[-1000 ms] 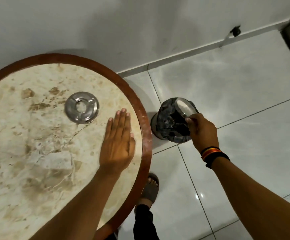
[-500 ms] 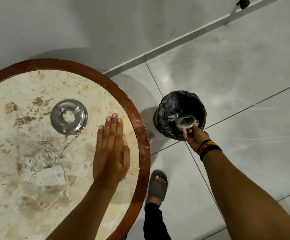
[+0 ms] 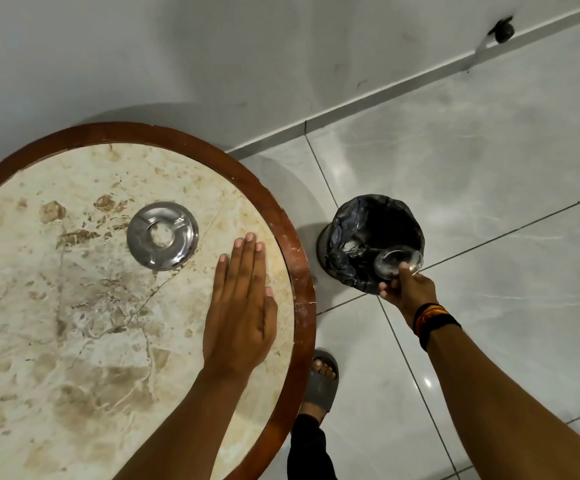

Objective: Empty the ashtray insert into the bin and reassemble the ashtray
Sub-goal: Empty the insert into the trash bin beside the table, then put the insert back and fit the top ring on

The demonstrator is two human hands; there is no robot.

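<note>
Reading everything off the table (image 3: 302, 306) here, near to far. Nearest, by the table's near-right edge, a sandalled foot (image 3: 321, 379) on the floor tiles; the leg above it is cut off by the frame bottom. On the tabletop near its right rim, the left hand (image 3: 241, 306) lies flat, palm down, fingers together and extended, holding nothing; I read it as bracing only. Just beyond those fingertips, toward the table's middle, sits the metal ashtray ring (image 3: 162, 236), a steel piece with a round centre hole through which bare marble shows, so the ashtray is apart right now. Off the table's right side, on the floor, the right hand (image 3: 408, 292) pinches the glass insert (image 3: 398, 263) by its near edge, fingers clamped on it, insert tipped over the near lip of the bin (image 3: 375, 244). The bin stands just beside the table's rim, lined with a black bag. My judgement: the dump step is in progress or about finished; left to do is bring the insert back to the table, seat it in or under the ring, and let go. Can't confirm the insert is actually empty: it's clear glass with a pale smear or glare, and the thumb covers part of it. The bin interior is mostly black; a pale scrap shows on the table side, ash not discernible. How the insert and ring mate is not visible from here. Farthest from the table, a small dark fitting (image 3: 503, 31) on the wall, unidentifiable.
</note>
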